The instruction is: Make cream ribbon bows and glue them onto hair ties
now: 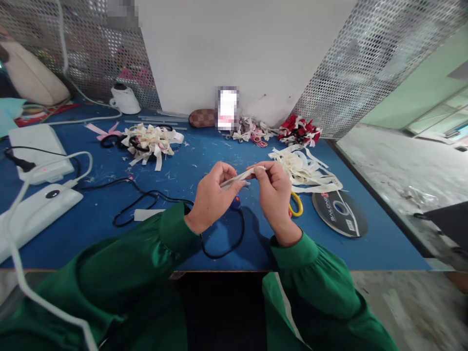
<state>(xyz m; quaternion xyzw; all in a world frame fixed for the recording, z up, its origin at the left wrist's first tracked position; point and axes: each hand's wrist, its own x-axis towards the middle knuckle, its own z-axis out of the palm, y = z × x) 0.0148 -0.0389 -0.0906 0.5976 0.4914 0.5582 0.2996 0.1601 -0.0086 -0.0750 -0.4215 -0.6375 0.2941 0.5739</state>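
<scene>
Cream ribbon [239, 178], one narrow fabric strip, hangs above the blue desk [383, 239], pinched in the grip of left hand [215, 196] and right hand [274, 191] alike. Rightward lie one loose ribbon heap [292, 166], one yellow loop handle [299, 204] and one round, flat spool [353, 222] lettered "BAILONG"; far left, one ruffled cream bow pile [149, 139].

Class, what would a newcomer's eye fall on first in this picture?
The glowing screen at the back centre likely comes first. Next, mid-picture, the left hand and right hand hold a pale strip above the blue table. Then the red bundle, right of the screen.
</scene>
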